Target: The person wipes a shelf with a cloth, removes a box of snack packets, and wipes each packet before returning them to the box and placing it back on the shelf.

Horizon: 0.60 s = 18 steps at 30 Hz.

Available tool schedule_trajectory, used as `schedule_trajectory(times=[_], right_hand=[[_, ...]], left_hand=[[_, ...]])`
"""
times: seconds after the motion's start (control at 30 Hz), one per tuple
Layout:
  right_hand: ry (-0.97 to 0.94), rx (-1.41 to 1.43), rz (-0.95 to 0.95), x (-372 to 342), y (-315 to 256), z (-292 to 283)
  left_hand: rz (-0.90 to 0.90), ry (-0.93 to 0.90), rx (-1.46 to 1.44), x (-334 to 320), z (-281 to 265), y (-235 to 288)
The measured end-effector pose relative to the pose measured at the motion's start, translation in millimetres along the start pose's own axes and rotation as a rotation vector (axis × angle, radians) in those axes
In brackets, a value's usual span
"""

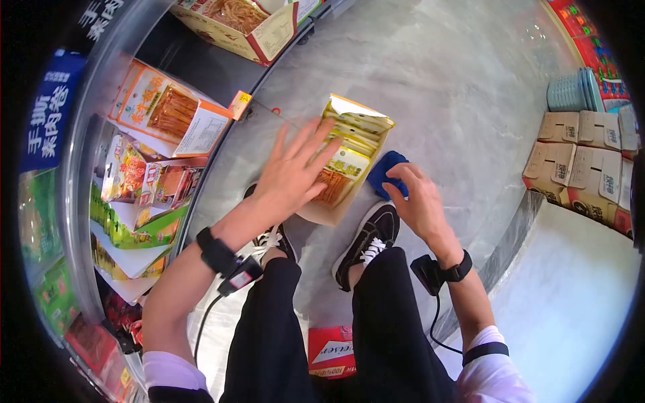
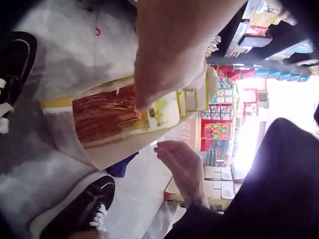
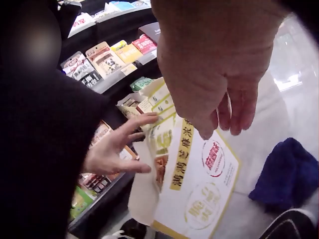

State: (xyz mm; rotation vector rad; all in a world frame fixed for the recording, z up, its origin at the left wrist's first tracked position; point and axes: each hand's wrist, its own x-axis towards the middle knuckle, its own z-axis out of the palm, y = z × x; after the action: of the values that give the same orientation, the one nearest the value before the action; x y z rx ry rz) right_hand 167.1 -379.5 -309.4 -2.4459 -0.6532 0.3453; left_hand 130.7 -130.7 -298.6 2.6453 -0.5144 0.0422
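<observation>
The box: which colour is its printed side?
The box is white there, with yellow edges; best view: right wrist.

Grey floor point(image 1: 470, 101) (marbled), dark shelving point(image 1: 191, 64)

The box point(image 3: 199, 191) reads "芝麻", a blue sign point(image 1: 50, 111) "素肉卷", a red carton point(image 1: 332, 351) "eiser".

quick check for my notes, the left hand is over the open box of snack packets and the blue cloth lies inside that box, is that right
No, the blue cloth lies on the floor beside the open box, not inside it, as the right wrist view shows; the left hand is over the box.
</observation>
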Motion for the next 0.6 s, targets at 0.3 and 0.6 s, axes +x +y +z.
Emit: schedule_trajectory(times=[0.3, 0.6], right_hand=[[-0.181, 0.568, 0.374, 28.5, -30.0, 30.2], [0.226, 0.302, -0.111, 103.7, -33.1, 28.6]], left_hand=[[-0.065, 0.138, -0.064, -1.0, 28.4, -1.0], [-0.034, 0.240, 0.108, -7.3, 33.9, -4.1]])
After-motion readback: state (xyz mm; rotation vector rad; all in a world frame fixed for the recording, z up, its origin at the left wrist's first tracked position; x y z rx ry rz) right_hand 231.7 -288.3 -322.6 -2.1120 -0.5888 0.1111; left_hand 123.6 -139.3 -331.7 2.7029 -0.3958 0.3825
